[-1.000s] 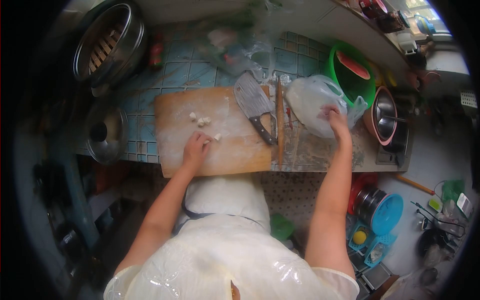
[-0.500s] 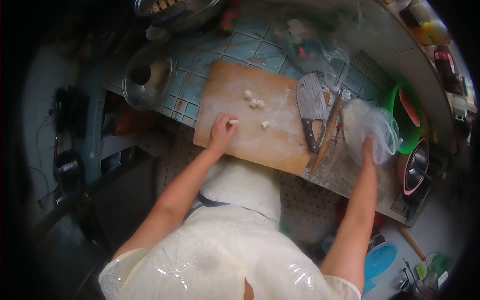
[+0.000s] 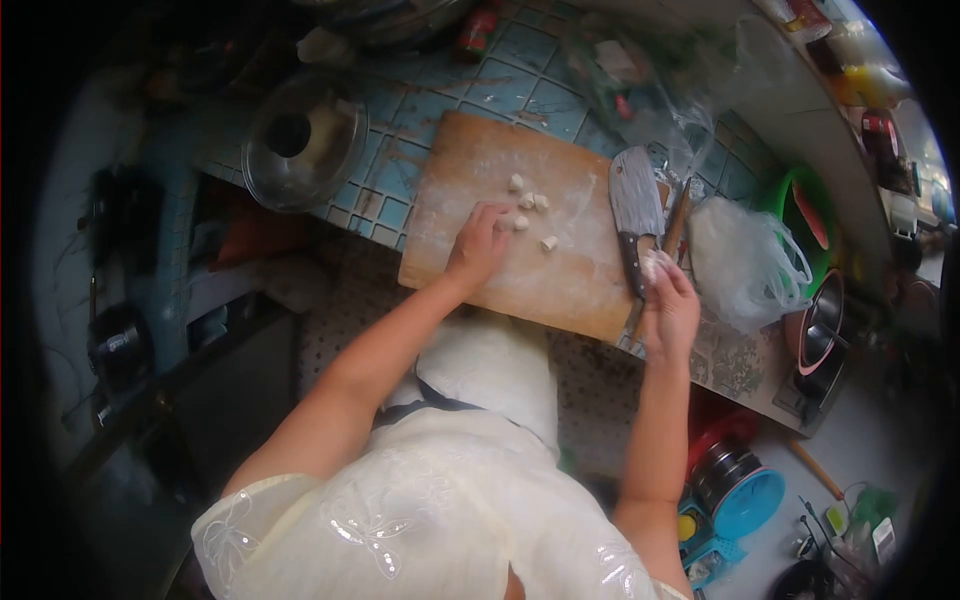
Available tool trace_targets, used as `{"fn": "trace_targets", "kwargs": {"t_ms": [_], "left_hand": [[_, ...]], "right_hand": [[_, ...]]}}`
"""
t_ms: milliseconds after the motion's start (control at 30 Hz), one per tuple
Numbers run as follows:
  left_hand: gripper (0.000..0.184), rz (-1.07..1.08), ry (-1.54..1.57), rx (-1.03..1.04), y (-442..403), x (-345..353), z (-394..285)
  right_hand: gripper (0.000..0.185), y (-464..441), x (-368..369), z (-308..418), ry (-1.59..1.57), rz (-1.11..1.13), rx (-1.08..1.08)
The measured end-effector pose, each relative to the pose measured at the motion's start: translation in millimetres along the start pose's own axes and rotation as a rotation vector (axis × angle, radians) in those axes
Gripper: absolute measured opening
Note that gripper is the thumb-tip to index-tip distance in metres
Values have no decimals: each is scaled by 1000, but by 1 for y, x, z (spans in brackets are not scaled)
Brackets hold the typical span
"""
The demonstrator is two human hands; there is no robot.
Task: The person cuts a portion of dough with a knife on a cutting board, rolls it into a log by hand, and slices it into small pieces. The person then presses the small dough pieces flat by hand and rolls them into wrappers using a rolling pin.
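Note:
My left hand is over the left half of a floured wooden board. Its fingers are drawn together, and a small piece of dough is at their tips. Several other cut dough pieces lie close by on the board. My right hand is raised beside the board's right edge, fingers pinched around some white flour. Just behind it a cleaver lies flat, its dark handle partly covered by the hand. A wooden rolling pin sits alongside, also partly hidden.
A clear plastic bag with white contents stands right of the rolling pin. Behind it is a green basin. A glass pot lid rests on blue tiles at the left. Below right, a blue basin is near the floor.
My right hand has come out of the plastic bag and moved left to the cleaver handle, with white flour at its fingertips. My left hand has carried its dough piece toward the others.

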State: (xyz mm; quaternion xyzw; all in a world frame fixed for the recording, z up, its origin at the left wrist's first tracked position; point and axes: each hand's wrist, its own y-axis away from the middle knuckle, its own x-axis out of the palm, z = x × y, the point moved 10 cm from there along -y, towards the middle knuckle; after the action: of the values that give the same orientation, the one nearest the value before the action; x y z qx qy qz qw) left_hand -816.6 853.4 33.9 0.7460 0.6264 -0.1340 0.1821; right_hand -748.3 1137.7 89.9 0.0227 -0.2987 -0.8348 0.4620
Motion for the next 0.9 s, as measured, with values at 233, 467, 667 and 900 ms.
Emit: {"fn": "trace_targets", "kwargs": {"t_ms": [233, 467, 667, 900], "left_hand": [[32, -133, 18, 39, 3, -29, 40], [27, 73, 102, 24, -8, -14, 30], [35, 38, -155, 335, -12, 7, -7], [29, 120, -195, 412, 4, 16, -5]], "right_hand": [[19, -31, 161, -35, 922, 306, -369], [16, -22, 137, -14, 1051, 193, -437], [16, -27, 130, -34, 908, 135, -349], [16, -14, 140, -24, 895, 173, -532]]}}
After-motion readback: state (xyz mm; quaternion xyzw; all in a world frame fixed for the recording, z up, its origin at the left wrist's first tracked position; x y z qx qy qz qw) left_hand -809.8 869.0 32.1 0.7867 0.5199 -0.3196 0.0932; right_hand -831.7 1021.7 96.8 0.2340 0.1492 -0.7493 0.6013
